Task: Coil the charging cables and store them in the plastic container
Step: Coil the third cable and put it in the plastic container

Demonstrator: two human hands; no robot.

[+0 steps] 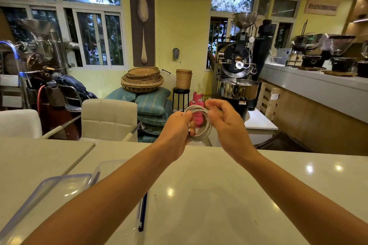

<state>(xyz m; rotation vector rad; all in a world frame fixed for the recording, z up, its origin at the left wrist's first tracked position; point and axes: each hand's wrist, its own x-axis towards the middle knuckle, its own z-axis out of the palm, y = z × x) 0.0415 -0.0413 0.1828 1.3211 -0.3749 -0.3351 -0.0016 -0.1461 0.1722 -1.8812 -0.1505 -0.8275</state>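
A white charging cable (207,125) is wound into a small round coil and held up in the air beyond the far edge of the white table (219,195). My left hand (177,133) grips the coil's left side. My right hand (225,123) pinches its upper right part with thumb and fingers. A clear plastic container (111,167) with a blue-trimmed side lies on the table under my left forearm, mostly hidden by the arm. Its clear lid (49,193) lies at the lower left.
Cream chairs (109,117) stand behind the table's far edge. A pink gas cylinder (197,101), stacked sacks and baskets, and a coffee roaster (237,77) fill the floor beyond. A long counter (318,89) with equipment runs along the right.
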